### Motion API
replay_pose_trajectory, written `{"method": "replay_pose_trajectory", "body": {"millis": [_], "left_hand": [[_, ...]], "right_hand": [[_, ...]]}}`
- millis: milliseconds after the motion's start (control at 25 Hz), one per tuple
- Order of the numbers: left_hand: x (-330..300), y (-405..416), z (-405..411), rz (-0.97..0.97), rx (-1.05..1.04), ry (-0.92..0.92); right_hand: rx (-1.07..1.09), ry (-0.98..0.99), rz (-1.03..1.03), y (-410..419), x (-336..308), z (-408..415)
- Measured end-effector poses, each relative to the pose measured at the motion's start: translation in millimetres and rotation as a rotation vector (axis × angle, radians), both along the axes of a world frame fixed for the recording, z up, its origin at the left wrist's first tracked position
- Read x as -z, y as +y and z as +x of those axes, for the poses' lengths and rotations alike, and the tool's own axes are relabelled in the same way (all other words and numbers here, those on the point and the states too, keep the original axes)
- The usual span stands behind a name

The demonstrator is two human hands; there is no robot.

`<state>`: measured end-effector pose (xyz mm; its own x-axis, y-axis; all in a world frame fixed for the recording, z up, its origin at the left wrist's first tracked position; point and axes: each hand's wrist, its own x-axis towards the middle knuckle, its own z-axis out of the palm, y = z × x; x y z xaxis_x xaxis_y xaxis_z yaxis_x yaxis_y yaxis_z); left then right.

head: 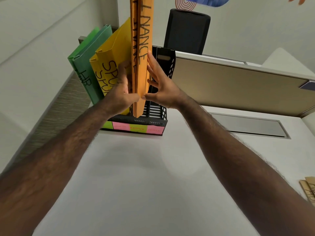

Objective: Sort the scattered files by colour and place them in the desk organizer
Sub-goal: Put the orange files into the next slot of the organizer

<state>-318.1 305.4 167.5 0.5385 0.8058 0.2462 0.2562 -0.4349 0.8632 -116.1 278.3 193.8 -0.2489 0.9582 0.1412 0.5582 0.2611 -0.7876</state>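
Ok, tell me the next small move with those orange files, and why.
Probably ease the orange files straight down until they seat. Both hands, left hand and right hand, press them upright in the black organizer, in the third slot, right of the yellow files, with their lower corner just above its floor.

Two bare, hairy forearms, no sleeves, rings or watch visible.
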Motion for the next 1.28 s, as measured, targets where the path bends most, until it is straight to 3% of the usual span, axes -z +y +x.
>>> {"method": "replay_pose_trajectory", "body": {"millis": [280, 800, 1080, 1280], "left_hand": [[26, 14, 10, 0.061, -0.099, 0.094], [45, 18, 12, -0.017, -0.125, 0.232], [49, 20, 17, -0.016, -0.088, 0.129], [65, 25, 11, -0.11, -0.035, 0.062]], "right_hand": [[0.023, -0.045, 0.11, 13, 21, 2], [0.059, 0.007, 0.06, 19, 50, 2], [0.031, -0.002, 0.114, 20, 55, 5], [0.162, -0.016, 0.203, 20, 65, 0]]}}
